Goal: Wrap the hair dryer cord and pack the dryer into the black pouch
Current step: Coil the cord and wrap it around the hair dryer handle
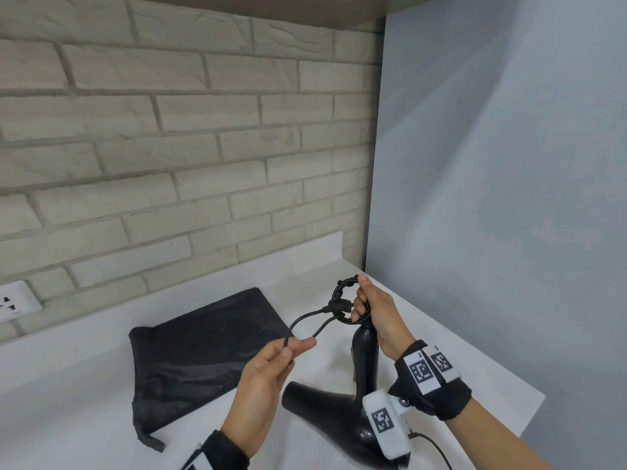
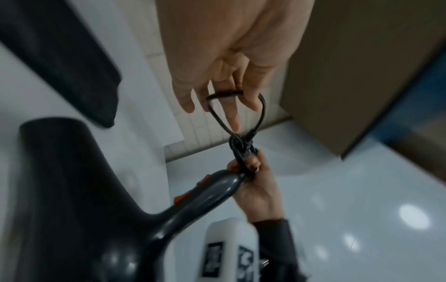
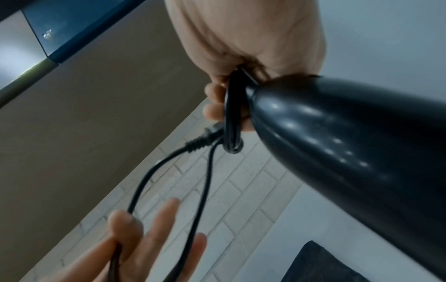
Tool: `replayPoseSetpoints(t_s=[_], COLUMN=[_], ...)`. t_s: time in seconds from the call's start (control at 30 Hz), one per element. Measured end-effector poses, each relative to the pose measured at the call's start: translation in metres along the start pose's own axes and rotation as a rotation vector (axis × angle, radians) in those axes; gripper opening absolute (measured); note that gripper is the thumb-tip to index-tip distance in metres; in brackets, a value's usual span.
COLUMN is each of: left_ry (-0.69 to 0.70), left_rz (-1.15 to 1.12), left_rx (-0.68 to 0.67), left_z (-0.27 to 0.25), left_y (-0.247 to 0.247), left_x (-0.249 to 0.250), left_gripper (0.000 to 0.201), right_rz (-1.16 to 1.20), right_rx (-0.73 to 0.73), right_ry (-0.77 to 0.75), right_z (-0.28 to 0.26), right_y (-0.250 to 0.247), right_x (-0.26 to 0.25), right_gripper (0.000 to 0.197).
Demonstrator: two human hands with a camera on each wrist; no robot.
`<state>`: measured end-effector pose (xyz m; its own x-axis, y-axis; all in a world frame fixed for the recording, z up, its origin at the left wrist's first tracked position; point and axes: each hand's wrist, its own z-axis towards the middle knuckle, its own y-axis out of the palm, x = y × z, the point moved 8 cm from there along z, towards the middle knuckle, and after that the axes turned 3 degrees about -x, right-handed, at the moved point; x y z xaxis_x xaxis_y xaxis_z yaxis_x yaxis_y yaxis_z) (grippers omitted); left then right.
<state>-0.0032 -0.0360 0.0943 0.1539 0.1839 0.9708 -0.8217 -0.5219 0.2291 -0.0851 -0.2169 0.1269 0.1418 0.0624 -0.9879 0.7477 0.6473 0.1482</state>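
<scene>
A black hair dryer (image 1: 339, 405) stands nozzle-down above the white counter, its handle (image 1: 364, 354) pointing up. My right hand (image 1: 371, 310) grips the coiled black cord (image 1: 342, 300) against the top of the handle (image 3: 325, 133). A loop of cord (image 1: 305, 325) runs left from the coil to my left hand (image 1: 288, 347), which pinches it between thumb and fingers. In the left wrist view the cord loop (image 2: 237, 112) hangs round my fingers (image 2: 233, 114). The black pouch (image 1: 200, 351) lies flat on the counter, left of the dryer.
A brick wall runs behind the white counter (image 1: 84, 385), with a white socket (image 1: 13, 305) at far left. A plain grey wall (image 1: 492, 198) closes off the right side. The counter's right edge (image 1: 529, 401) lies close to my right wrist.
</scene>
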Motion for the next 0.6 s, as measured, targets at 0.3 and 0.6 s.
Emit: replayPoseSetpoints(t_s=[0.3, 0.6], left_ry=[0.001, 0.089], left_rz=[0.043, 0.488], left_rx=[-0.179, -0.344], left_z=[-0.021, -0.038], left_y=[0.004, 0.009], left_x=[-0.008, -0.022], left_gripper=[0.025, 0.043], right_rz=[0.026, -0.03], right_rx=[0.1, 0.106], right_ry=[0.021, -0.068], right_z=[0.007, 0.004], right_y=[-0.016, -0.01], right_x=[0.009, 0.002], right_gripper=[0.035, 0.044])
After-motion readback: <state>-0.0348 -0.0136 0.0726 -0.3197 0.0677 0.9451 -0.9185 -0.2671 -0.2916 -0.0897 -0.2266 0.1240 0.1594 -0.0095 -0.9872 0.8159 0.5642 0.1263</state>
